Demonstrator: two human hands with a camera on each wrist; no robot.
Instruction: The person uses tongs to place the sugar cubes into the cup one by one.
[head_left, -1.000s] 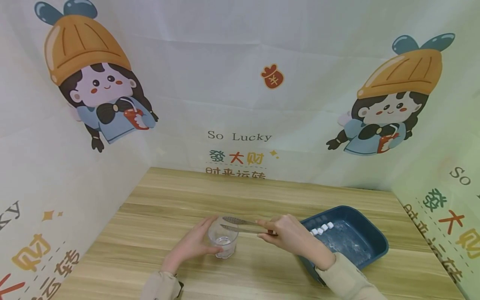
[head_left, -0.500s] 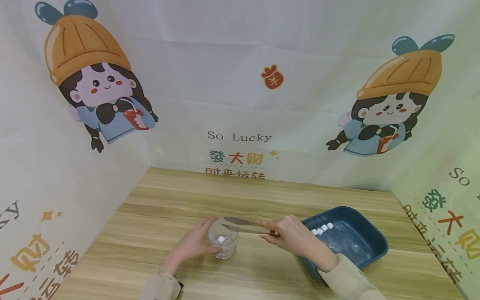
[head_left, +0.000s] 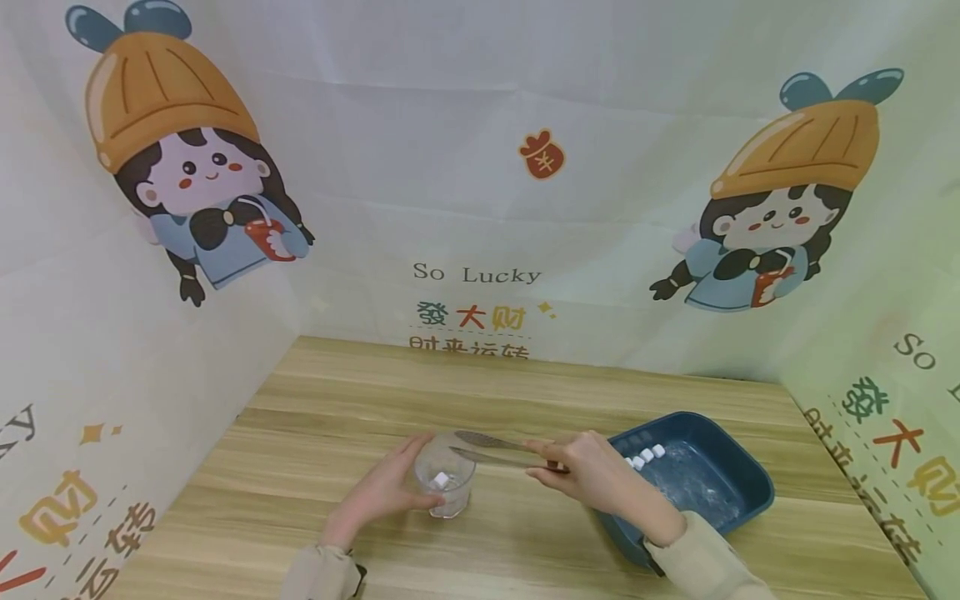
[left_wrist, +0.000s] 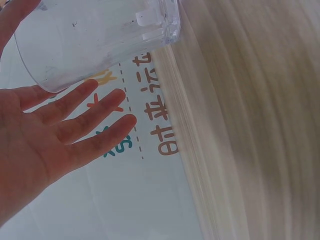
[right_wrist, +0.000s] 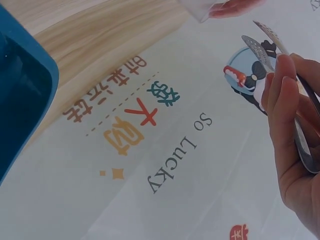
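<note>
A clear drinking glass (head_left: 453,501) stands upright on the table with a small white cube (head_left: 440,480) inside it. My left hand (head_left: 378,485) holds the glass by its side between thumb and forefinger; the other fingers are spread, as the left wrist view shows. Just over the right part of the glass's rim are the perforated tips of metal tongs (head_left: 487,439), parted with nothing between them. My right hand (head_left: 592,471) grips the tongs near their bend; in the right wrist view, fingers (right_wrist: 283,95) press along the arms.
At the right sits a dark blue tray (head_left: 738,475), partly hidden by my right forearm. Several white cubes (head_left: 648,456) lie in a row in it, near its left side. A printed white cloth (head_left: 450,208) hangs around the wooden table (head_left: 360,375).
The white cube now lies in the glass, where none showed a second ago. The tongs and right hand have shifted slightly right. The left hand stays on the glass.
</note>
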